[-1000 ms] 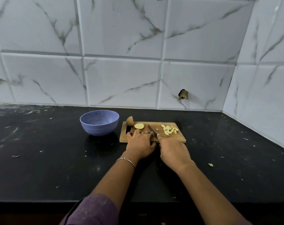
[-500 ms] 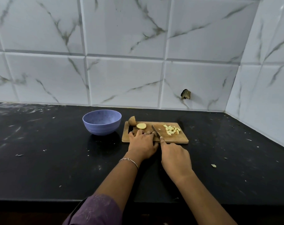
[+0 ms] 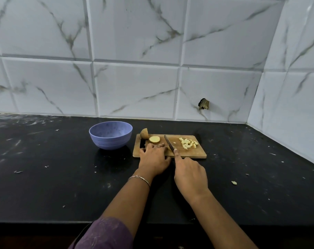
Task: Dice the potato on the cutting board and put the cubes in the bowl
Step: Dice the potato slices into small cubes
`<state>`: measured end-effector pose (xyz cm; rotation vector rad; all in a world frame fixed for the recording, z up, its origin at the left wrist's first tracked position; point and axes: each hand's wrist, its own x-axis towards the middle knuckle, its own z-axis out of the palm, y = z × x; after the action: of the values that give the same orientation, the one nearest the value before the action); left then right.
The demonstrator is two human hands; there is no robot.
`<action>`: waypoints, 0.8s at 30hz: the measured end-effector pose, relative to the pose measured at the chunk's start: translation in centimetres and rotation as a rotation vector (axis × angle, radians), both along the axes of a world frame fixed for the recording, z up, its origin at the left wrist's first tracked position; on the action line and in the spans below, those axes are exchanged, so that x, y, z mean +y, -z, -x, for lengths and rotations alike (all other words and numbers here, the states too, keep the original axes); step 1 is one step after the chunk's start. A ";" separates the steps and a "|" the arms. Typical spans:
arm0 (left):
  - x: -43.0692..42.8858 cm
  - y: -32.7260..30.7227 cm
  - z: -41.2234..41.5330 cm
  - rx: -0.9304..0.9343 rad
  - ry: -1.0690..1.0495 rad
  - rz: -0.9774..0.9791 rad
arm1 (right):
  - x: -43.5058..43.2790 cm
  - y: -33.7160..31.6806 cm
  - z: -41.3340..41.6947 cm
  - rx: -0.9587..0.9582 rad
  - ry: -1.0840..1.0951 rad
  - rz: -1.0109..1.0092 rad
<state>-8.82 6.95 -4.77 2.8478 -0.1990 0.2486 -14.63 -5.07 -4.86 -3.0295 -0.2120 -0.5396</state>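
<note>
Little has moved: your right hand (image 3: 190, 175) keeps its grip on the knife (image 3: 168, 142) over the cutting board (image 3: 192, 154) mid-frame, your left hand (image 3: 153, 159) grip unclear, and the cubes (image 3: 188, 143) right of the blade still await the bowl (image 3: 98, 139).

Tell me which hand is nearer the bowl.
Left. The left hand rests on the cutting board, right of the bowl; the right hand, gripping the knife, is farther right.

Premises: domestic kitchen, corner position. Evidence: glossy white marble-veined wall tiles (image 3: 134, 90) on two walls; black stone table (image 3: 63, 177) speckled w/ food scraps (image 3: 234, 182); wooden cutting board (image 3: 188, 154) w/ potato cubes (image 3: 188, 143) and knife (image 3: 168, 141); blue bowl (image 3: 110, 141) just beside board. Hole (image 3: 203, 104) broken in one tile nr table level.
</note>
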 end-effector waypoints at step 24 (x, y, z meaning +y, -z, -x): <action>0.3 0.2 -0.8 -0.007 0.026 0.007 | -0.4 -0.9 -1.3 -0.003 -0.129 -0.010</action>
<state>-8.03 7.28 -4.96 2.8359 -0.2355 0.2541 -13.34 -5.45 -3.97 -2.9784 -0.4001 -0.5327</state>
